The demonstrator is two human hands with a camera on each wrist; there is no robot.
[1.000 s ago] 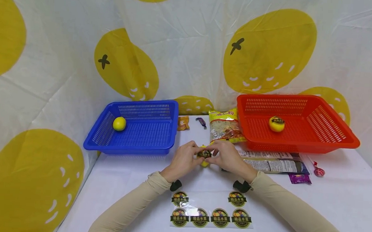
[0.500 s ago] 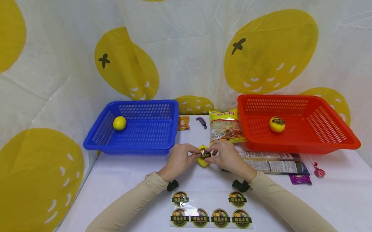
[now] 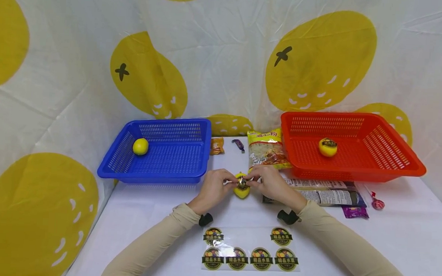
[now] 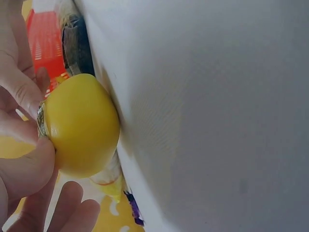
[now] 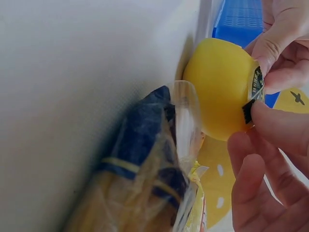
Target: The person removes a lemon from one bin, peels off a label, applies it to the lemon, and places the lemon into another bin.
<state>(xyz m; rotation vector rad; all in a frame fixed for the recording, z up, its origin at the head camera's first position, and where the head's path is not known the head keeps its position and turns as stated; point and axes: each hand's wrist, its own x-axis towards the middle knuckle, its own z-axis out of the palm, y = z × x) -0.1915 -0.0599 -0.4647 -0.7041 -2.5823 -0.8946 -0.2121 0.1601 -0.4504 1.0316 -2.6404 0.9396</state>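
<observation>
A yellow lemon point(image 3: 242, 193) rests on the white table between the two hands. A round black fruit sticker point(image 3: 243, 182) lies against its upper side. My left hand point(image 3: 215, 187) pinches the sticker's left edge with thumb and forefinger. On the opposite edge the thumb and forefinger of my right hand point(image 3: 270, 184) hold it. In the right wrist view a dark end of the sticker point(image 5: 249, 111) stands out from the lemon point(image 5: 217, 87) at the right thumb. From the left wrist the lemon point(image 4: 82, 125) shows side-on, and the fingers hide most of the sticker.
A blue basket point(image 3: 153, 178) with another lemon point(image 3: 140, 146) is at left. The red basket point(image 3: 357, 176) at right holds a stickered lemon point(image 3: 327, 147). Food packets point(image 3: 267, 151), sweets point(image 3: 217, 146) and a lollipop point(image 3: 377, 203) lie around. A sticker sheet point(image 3: 249, 235) lies in front.
The sticker has come down from above onto the lemon, which now shows more fully beneath it. My left hand has shifted slightly left; the right hand has hardly moved.
</observation>
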